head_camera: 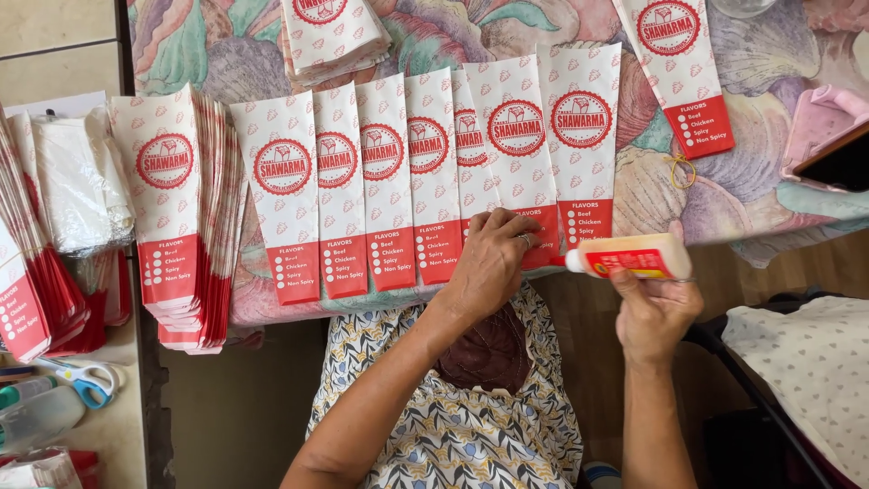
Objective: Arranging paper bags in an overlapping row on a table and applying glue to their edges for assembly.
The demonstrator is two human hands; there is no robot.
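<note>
The left hand [493, 263] presses flat, fingers spread, on the red bottom ends of the overlapped paper sleeves [425, 172] at the near edge of the tabletop [724, 172]. The right hand [654, 312] grips a glue bottle [634, 257], its nozzle pointing at those ends. Probably best to keep the row pinned and run the glue thin along each exposed strip.

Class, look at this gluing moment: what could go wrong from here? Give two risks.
The glue bottle in the right hand points its nozzle at the overlapped bags; excess glue might stick neighbours together. The left hand pins only the bags' bottom edges, so the row might shift.
</note>
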